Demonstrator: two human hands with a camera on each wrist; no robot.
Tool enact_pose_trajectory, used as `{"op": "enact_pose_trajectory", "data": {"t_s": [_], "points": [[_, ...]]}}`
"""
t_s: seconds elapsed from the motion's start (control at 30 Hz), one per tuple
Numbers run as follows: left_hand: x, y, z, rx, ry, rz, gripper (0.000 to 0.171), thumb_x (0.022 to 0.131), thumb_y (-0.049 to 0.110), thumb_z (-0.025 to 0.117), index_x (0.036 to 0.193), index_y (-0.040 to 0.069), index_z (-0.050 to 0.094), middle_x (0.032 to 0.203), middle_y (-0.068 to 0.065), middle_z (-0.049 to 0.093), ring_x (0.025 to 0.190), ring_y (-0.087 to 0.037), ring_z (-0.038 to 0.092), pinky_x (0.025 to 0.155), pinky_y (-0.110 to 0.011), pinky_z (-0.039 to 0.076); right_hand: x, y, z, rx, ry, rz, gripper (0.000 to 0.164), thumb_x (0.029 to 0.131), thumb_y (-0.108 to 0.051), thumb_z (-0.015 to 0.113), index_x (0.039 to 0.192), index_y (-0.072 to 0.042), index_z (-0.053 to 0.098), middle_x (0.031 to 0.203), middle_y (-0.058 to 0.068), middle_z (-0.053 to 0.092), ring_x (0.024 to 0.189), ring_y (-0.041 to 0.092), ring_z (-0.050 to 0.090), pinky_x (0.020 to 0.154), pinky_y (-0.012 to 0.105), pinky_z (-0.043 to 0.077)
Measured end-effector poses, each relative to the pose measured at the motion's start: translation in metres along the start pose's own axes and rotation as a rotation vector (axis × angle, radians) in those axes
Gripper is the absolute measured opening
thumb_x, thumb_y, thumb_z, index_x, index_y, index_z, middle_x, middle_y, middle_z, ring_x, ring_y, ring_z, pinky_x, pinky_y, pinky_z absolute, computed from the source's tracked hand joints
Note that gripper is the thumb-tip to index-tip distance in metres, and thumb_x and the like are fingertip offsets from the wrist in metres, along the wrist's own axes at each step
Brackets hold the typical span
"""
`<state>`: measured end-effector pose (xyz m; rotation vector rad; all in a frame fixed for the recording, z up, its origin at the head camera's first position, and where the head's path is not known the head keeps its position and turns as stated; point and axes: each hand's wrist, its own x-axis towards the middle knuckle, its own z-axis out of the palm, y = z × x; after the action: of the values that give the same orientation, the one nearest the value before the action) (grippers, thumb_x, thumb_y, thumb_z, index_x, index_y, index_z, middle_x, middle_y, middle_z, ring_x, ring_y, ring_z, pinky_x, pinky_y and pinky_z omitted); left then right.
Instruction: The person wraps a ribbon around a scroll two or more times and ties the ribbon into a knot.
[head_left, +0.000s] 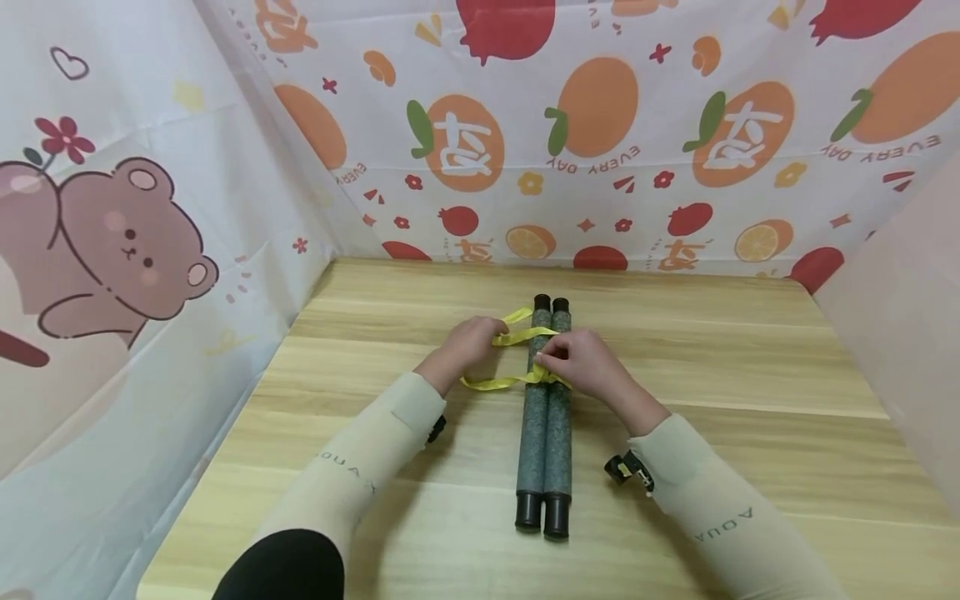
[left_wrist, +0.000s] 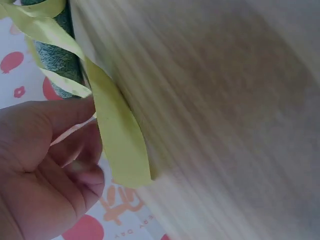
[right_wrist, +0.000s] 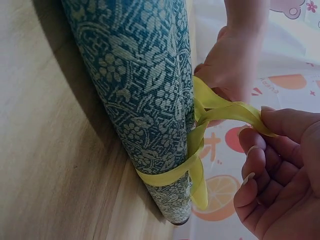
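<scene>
Two rolled scrolls (head_left: 532, 442), covered in green-blue patterned cloth with dark end knobs, lie side by side on the wooden table. Around both of them runs a yellow ribbon (head_left: 487, 384), crossed or knotted on top. My left hand (head_left: 471, 343), left of the scrolls, pinches one length of the ribbon (left_wrist: 117, 135) between thumb and fingers, and a flat tail hangs past the fingertips. Over the scrolls' right side, my right hand (head_left: 588, 362) pinches another length of ribbon (right_wrist: 235, 111) between thumb and forefinger. The scroll cloth (right_wrist: 135, 90) shows a floral pattern close up.
The wooden table (head_left: 712, 467) extends on both sides of the scrolls. A white cloth (head_left: 517, 225) printed with fruit stands along the back edge, and another cloth with a bear print (head_left: 142, 242) hangs on the left.
</scene>
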<state>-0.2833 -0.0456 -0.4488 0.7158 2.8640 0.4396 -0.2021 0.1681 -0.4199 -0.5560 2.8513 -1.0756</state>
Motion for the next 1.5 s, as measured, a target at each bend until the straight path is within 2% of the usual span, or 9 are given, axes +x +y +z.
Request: {"op": "enact_pose_trajectory", "data": {"t_s": [0.2, 0.33, 0.47, 0.6, 0.67, 0.87, 1.03, 1.23, 1.5], "points": [[-0.004, -0.001, 0.0, 0.048, 0.014, -0.011, 0.03, 0.094, 0.002, 0.06, 0.122, 0.008, 0.069, 0.123, -0.009, 0.069, 0.11, -0.028, 0.065, 0.09, -0.043, 0.054, -0.001, -0.001, 0.001, 0.013, 0.002, 0.005, 0.015, 0.094, -0.027, 0.068, 0.086, -0.016, 0.075, 0.077, -0.005, 0.067, 0.065, 0.013, 0.054, 0.063, 0.031, 0.047], [-0.014, 0.002, -0.011, 0.048, 0.091, -0.036, 0.027, 0.089, 0.01, 0.065, 0.115, 0.011, 0.071, 0.104, -0.004, 0.073, 0.095, -0.023, 0.067, 0.093, -0.046, 0.048, 0.0, -0.001, 0.001, 0.015, -0.002, 0.015, 0.016, 0.094, -0.029, 0.068, 0.087, -0.017, 0.075, 0.078, -0.005, 0.068, 0.066, 0.013, 0.055, 0.063, 0.031, 0.047], [-0.032, 0.008, -0.031, -0.086, 0.134, -0.039, 0.018, 0.089, 0.013, 0.063, 0.106, 0.013, 0.07, 0.083, 0.0, 0.069, 0.073, -0.017, 0.061, 0.082, -0.042, 0.047, 0.001, 0.001, 0.0, 0.008, 0.007, 0.032, 0.017, 0.094, -0.03, 0.067, 0.087, -0.017, 0.075, 0.079, -0.004, 0.068, 0.066, 0.013, 0.055, 0.063, 0.03, 0.047], [-0.051, 0.015, -0.046, -0.24, 0.107, -0.022, 0.014, 0.091, 0.012, 0.06, 0.103, 0.013, 0.066, 0.072, -0.002, 0.061, 0.055, -0.015, 0.049, 0.053, -0.031, 0.042, 0.001, 0.001, -0.003, 0.01, 0.024, 0.038, 0.017, 0.094, -0.03, 0.067, 0.088, -0.016, 0.075, 0.078, -0.003, 0.068, 0.066, 0.014, 0.055, 0.062, 0.031, 0.048], [-0.059, 0.019, -0.051, -0.284, 0.091, -0.02, 0.012, 0.092, 0.013, 0.06, 0.103, 0.014, 0.066, 0.07, -0.002, 0.06, 0.053, -0.014, 0.047, 0.049, -0.029, 0.039, 0.0, 0.001, -0.003, 0.008, 0.032, 0.034, 0.017, 0.094, -0.03, 0.067, 0.088, -0.016, 0.076, 0.078, -0.002, 0.068, 0.065, 0.014, 0.054, 0.061, 0.03, 0.047], [-0.082, 0.032, -0.056, -0.41, -0.031, 0.013, 0.007, 0.094, 0.021, 0.066, 0.096, 0.014, 0.067, 0.07, -0.002, 0.07, 0.058, -0.017, 0.063, 0.048, -0.027, 0.044, 0.001, 0.001, -0.003, -0.001, 0.051, 0.016, 0.019, 0.094, -0.031, 0.067, 0.089, -0.014, 0.076, 0.075, -0.002, 0.066, 0.063, 0.013, 0.052, 0.058, 0.029, 0.045], [-0.098, 0.042, -0.063, -0.529, -0.19, 0.12, 0.011, 0.093, 0.025, 0.069, 0.097, 0.015, 0.068, 0.068, -0.002, 0.072, 0.057, -0.017, 0.067, 0.047, -0.026, 0.036, 0.001, 0.001, -0.004, 0.012, 0.065, 0.013, 0.019, 0.094, -0.03, 0.067, 0.089, -0.014, 0.076, 0.076, -0.001, 0.067, 0.063, 0.014, 0.052, 0.058, 0.03, 0.045], [-0.11, 0.056, -0.07, -0.673, -0.303, 0.281, 0.022, 0.091, 0.024, 0.072, 0.108, 0.011, 0.067, 0.079, 0.001, 0.074, 0.078, -0.014, 0.07, 0.07, -0.029, 0.053, 0.0, 0.001, -0.007, 0.02, 0.064, 0.02, 0.02, 0.095, -0.031, 0.066, 0.091, -0.014, 0.076, 0.075, -0.002, 0.066, 0.062, 0.014, 0.053, 0.057, 0.03, 0.046], [-0.113, 0.072, -0.051, -0.881, -0.406, 0.326, 0.021, 0.091, 0.01, 0.07, 0.112, 0.005, 0.067, 0.098, -0.005, 0.072, 0.086, -0.018, 0.07, 0.081, -0.038, 0.058, 0.0, 0.0, -0.007, 0.021, 0.063, 0.003, 0.018, 0.095, -0.029, 0.066, 0.09, -0.014, 0.076, 0.076, -0.002, 0.067, 0.063, 0.013, 0.052, 0.058, 0.029, 0.045]]}}
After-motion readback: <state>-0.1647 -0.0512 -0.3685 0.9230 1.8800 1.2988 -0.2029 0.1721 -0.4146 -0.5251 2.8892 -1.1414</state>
